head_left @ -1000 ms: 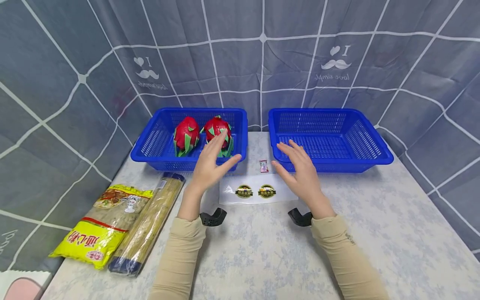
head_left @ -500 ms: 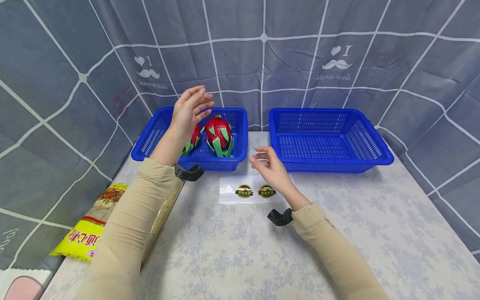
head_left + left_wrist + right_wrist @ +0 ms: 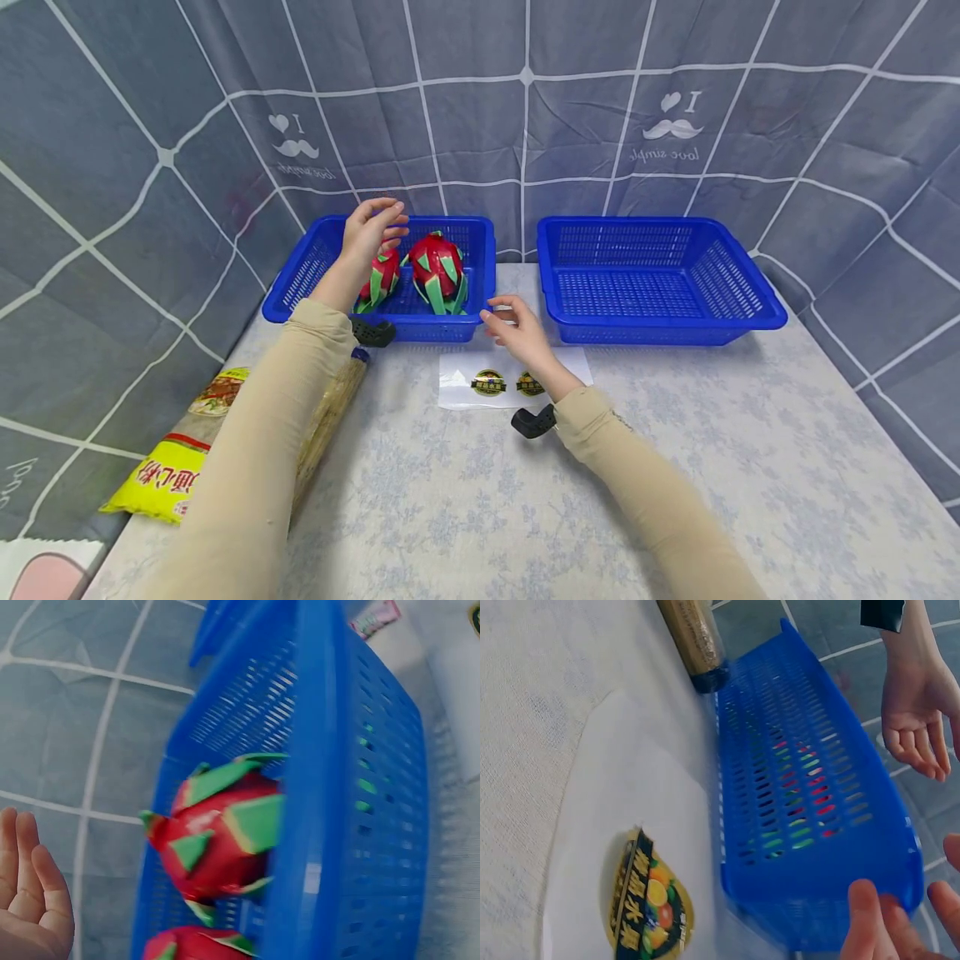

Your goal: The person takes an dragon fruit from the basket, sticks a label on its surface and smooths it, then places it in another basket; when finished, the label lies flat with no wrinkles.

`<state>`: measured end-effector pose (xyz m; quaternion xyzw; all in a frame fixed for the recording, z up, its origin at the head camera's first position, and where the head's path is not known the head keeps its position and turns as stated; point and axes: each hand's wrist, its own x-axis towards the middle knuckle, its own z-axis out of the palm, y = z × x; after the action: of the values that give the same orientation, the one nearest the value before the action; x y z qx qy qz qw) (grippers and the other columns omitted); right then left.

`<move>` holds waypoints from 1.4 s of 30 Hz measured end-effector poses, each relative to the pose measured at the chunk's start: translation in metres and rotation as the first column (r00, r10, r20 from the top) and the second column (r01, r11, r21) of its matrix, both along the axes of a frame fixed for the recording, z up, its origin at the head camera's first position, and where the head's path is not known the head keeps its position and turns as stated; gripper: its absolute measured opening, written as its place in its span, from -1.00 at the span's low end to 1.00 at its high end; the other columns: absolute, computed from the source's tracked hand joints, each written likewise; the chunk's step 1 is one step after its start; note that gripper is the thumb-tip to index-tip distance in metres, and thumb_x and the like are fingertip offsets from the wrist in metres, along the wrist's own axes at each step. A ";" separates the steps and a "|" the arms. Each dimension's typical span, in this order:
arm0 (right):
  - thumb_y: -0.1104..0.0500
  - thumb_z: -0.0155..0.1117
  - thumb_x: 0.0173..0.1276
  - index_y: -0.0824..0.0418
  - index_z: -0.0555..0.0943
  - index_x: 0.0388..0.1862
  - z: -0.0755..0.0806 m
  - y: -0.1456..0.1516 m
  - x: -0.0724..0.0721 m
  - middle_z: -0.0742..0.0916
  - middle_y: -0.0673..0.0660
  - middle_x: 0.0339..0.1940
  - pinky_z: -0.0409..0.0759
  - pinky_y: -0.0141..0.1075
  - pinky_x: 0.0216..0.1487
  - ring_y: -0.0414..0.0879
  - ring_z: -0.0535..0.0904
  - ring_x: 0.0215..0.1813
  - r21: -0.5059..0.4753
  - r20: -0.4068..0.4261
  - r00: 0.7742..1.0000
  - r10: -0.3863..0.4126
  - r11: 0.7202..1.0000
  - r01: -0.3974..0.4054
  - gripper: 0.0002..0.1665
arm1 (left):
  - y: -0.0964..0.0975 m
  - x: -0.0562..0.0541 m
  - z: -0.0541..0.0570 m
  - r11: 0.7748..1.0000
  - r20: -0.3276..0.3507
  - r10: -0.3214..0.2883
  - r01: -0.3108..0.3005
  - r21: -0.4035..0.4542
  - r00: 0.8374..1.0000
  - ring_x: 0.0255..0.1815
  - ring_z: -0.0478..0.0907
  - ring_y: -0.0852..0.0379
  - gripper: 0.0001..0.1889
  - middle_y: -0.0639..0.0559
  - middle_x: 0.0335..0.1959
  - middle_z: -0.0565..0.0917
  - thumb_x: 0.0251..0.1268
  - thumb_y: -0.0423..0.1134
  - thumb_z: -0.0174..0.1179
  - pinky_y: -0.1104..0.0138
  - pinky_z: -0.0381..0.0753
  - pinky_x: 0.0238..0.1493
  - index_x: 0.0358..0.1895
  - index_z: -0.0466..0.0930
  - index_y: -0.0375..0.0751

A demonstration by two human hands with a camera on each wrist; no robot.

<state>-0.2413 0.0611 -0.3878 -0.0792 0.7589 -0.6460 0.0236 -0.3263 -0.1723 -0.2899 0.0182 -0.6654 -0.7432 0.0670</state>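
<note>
One large grey cloth (image 3: 465, 133) with white grid lines hangs behind a pale, flower-patterned bench (image 3: 465, 508). On the bench stand two blue mesh-sided baskets with a gap between them: the left basket (image 3: 427, 328) and the right basket (image 3: 660, 324). A yellow food bag (image 3: 153, 483) and a long wrapped bundle (image 3: 333, 412) lie at the left, partly behind the left sleeve (image 3: 240, 467). A white sheet (image 3: 456, 393) lies in front of the gap.

Two red dragon fruits (image 3: 433, 260) with green leaf tips rest side by side in the left basket. Pulling one out low could catch its leaf tips on the rim; a nudge at the corner could slide the basket.

The left hand (image 3: 366, 235) hangs above that basket, partly covering one fruit, its fingers loosely bent and holding nothing visible. The right hand (image 3: 519, 330) is by the near right corner, thumb and forefinger moderately apart, nothing showing between them; whether its fingertips touch the rim I cannot tell. Smallest are the sheet's gold stickers (image 3: 488, 382) and a pink packet (image 3: 375, 618) beside the left basket.
</note>
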 end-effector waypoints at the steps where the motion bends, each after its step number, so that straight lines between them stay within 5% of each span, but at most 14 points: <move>1: 0.14 0.16 0.39 0.28 0.42 0.14 -0.001 -0.001 -0.001 0.62 0.33 0.00 0.59 -0.11 -0.08 0.17 0.63 -0.07 -0.006 -0.001 1.000 -0.001 1.000 0.001 -0.59 | 0.000 -0.001 -0.004 1.000 0.005 -0.001 0.001 -0.016 1.000 -0.37 0.60 0.17 -0.81 0.10 -0.36 0.64 0.29 -0.16 0.19 0.32 0.52 -0.17 -0.09 0.48 -0.06; 6: 0.21 0.15 0.39 0.32 0.44 0.12 -0.004 -0.006 -0.003 0.60 0.29 -0.05 0.55 0.01 -0.02 0.18 0.63 -0.07 -0.033 -0.002 1.000 -0.013 0.999 0.013 -0.63 | 0.003 -0.007 -0.023 0.999 0.047 -0.005 0.007 -0.045 0.999 -0.34 0.59 0.12 -0.80 0.10 -0.36 0.62 0.27 -0.17 0.21 0.32 0.52 -0.18 -0.09 0.48 -0.08; 12: 0.23 0.17 0.37 0.32 0.46 0.10 -0.005 -0.006 -0.005 0.58 0.25 -0.07 0.59 -0.07 -0.07 0.14 0.65 -0.11 -0.034 0.006 1.000 -0.027 0.999 0.027 -0.65 | 0.003 -0.010 -0.041 0.989 0.092 -0.002 0.016 -0.149 0.996 -0.22 0.63 0.01 -0.70 -0.09 -0.22 0.67 0.25 -0.16 0.24 0.39 0.53 -0.27 -0.01 0.48 -0.16; 17: 0.24 0.17 0.37 0.32 0.46 0.10 -0.005 -0.006 -0.006 0.59 0.25 -0.08 0.61 -0.13 -0.09 0.12 0.65 -0.12 -0.029 0.017 1.000 -0.023 0.999 0.024 -0.65 | 0.002 -0.011 -0.053 0.955 0.115 0.005 0.029 -0.294 0.993 -0.12 0.62 -0.04 -0.59 -0.15 -0.09 0.66 0.26 -0.12 0.22 0.28 0.55 -0.09 0.10 0.45 -0.23; 22: 0.24 0.17 0.37 0.31 0.45 0.10 -0.008 -0.006 -0.008 0.58 0.24 -0.08 0.61 -0.16 -0.09 0.11 0.65 -0.11 -0.044 0.035 0.999 -0.021 0.999 0.022 -0.65 | 0.003 -0.012 -0.063 0.940 0.132 -0.016 0.060 -0.336 0.991 -0.04 0.58 -0.09 -0.55 -0.16 -0.07 0.62 0.28 -0.11 0.20 0.15 0.49 0.08 0.17 0.42 -0.23; 31: 0.21 0.18 0.38 0.28 0.45 0.12 -0.010 -0.005 -0.009 0.57 0.20 -0.08 0.60 -0.16 -0.07 0.19 0.62 -0.04 -0.058 0.054 0.999 0.000 0.998 0.003 -0.63 | 0.003 -0.017 -0.072 0.903 0.177 -0.090 0.155 -0.401 0.980 -0.05 0.60 -0.10 -0.55 -0.30 0.08 0.54 0.31 -0.17 0.17 0.09 0.48 0.06 0.18 0.35 -0.29; 38: 0.21 0.18 0.38 0.27 0.45 0.12 -0.009 -0.005 -0.009 0.59 0.18 -0.11 0.60 -0.11 -0.09 0.03 0.67 -0.15 -0.063 0.058 0.998 0.009 0.998 -0.006 -0.63 | 0.003 -0.017 -0.073 0.854 0.165 -0.058 0.134 -0.502 0.985 -0.12 0.59 -0.15 -0.55 -0.17 -0.18 0.55 0.29 -0.16 0.20 0.12 0.51 -0.08 0.13 0.35 -0.34; 42: 0.22 0.18 0.37 0.30 0.44 0.12 -0.010 -0.005 -0.010 0.61 0.18 -0.17 0.60 -0.09 -0.08 -0.02 0.67 -0.20 -0.071 0.048 0.999 0.014 0.997 -0.010 -0.63 | 0.006 -0.016 -0.074 0.851 0.146 -0.075 0.139 -0.507 0.987 -0.06 0.54 -0.29 -0.54 -0.13 -0.28 0.50 0.30 -0.20 0.19 0.03 0.48 -0.01 0.13 0.30 -0.38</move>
<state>-0.2508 0.0557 -0.3978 -0.0688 0.7342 -0.6740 0.0433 -0.3427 -0.1659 -0.3637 0.0074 -0.8427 -0.5381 -0.0124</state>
